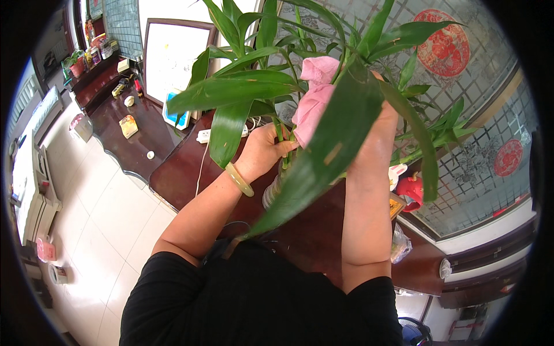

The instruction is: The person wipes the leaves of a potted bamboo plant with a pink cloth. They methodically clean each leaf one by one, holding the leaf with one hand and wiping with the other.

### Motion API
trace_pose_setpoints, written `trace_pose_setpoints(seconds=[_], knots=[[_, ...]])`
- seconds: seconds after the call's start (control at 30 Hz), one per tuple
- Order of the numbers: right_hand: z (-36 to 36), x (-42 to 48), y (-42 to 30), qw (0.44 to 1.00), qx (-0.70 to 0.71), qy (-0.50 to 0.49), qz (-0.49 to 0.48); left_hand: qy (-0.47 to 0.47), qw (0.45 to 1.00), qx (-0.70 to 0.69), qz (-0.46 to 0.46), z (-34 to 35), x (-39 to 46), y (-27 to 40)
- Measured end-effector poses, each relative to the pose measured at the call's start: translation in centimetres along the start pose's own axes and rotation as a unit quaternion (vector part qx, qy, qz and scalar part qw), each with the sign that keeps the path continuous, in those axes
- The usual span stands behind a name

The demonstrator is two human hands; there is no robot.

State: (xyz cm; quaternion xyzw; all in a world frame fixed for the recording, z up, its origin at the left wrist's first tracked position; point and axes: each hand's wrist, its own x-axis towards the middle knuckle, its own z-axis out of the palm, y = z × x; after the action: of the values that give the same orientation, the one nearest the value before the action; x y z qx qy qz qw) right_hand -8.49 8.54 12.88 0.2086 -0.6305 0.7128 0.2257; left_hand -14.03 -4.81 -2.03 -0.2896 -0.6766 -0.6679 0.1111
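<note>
My left hand (259,149), with a pale bangle at its wrist, pinches the green stems (280,134) of a leafy potted-bamboo-like plant (255,88) low down. Those stems rise from a ribbed clear vase (272,193) on the dark table, partly covered by a leaf. My right hand (386,113) is raised among the foliage at a bunched pink cloth (314,106), which it appears to hold. A broad leaf (322,162) crosses in front and hides most of its fingers.
A white power strip (203,136) with a cord lies left of the vase. Behind stands a framed picture (177,56). At the right are a red figurine (410,191) and a patterned glass panel (467,207). Small items, including a white cap (150,155), dot the left tabletop (143,145).
</note>
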Motion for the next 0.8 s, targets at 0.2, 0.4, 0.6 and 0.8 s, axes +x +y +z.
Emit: trace_pose_setpoints(seconds=[0.2, 0.4, 0.6, 0.8], knots=[[-0.2, 0.6, -0.7, 0.998, 0.053, -0.040, -0.002, 0.020, 1.000, -0.015, 0.008, 0.5, 0.1, -1.4], [0.0, 0.8, -1.3, 0.997, 0.064, -0.035, -0.018, 0.004, 0.999, -0.032, 0.009, 0.4, 0.4, -2.9], [1.5, 0.4, -3.3, 0.996, 0.073, 0.020, -0.046, 0.006, 0.998, 0.066, 0.009, -0.4, 0.1, 1.7], [1.4, 0.4, -4.0, 0.993, 0.076, -0.007, -0.087, 0.004, 0.995, -0.076, -0.066, 0.1, 0.1, 0.1]])
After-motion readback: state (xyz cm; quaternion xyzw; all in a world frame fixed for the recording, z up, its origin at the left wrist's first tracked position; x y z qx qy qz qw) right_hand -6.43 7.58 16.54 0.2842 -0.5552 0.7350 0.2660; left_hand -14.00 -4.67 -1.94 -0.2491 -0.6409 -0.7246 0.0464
